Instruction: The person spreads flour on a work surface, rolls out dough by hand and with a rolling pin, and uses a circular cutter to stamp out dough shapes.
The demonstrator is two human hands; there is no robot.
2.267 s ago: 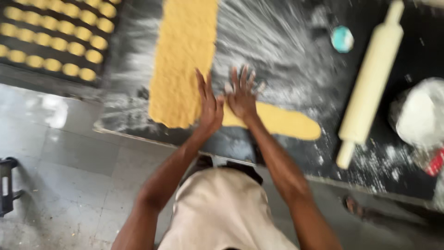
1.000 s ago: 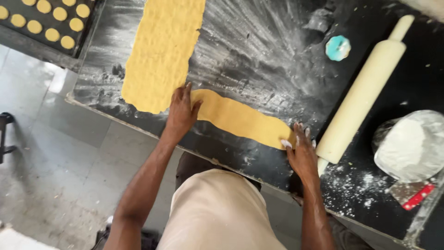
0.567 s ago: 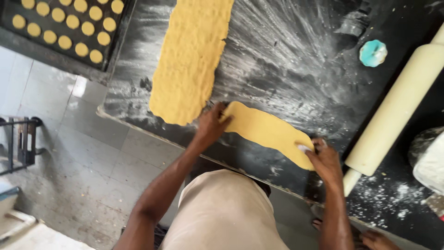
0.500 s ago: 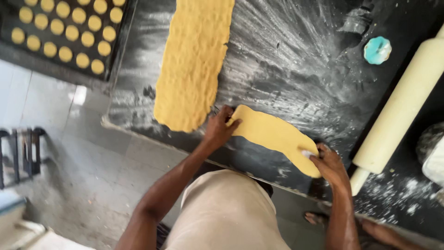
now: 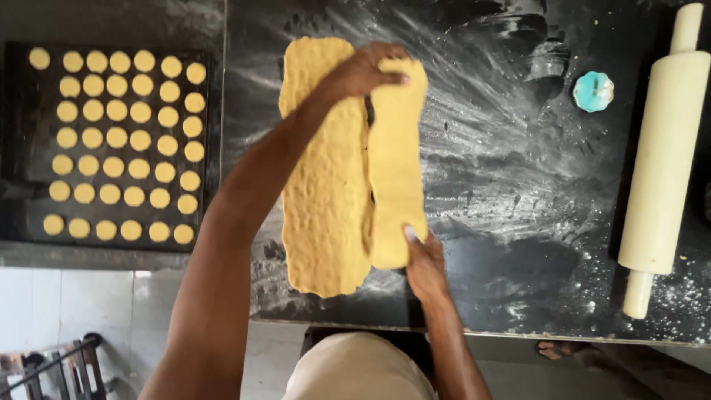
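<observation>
A long, bumpy slab of yellow dough [image 5: 324, 170] lies on the dark floured worktop [image 5: 511, 185]. Right beside it, touching along its right edge, is a smoother, narrower dough strip [image 5: 396, 163]. My left hand [image 5: 363, 70] grips the far end of that strip, with my arm reaching over the big slab. At the near end, my right hand [image 5: 424, 259] holds the strip with the thumb on top. Whether the strip is lifted or resting on the top, I cannot tell.
A black tray [image 5: 22, 148] at the left carries several rows of small round dough discs [image 5: 122, 148]. A cream rolling pin [image 5: 663, 159] lies at the right, a small turquoise cutter [image 5: 593, 91] beyond it. The worktop's near edge runs just behind my right wrist.
The narrow strip lay crosswise along the near edge; both hands have swung it round so it now runs lengthwise beside the big slab. My left hand moved far forward.
</observation>
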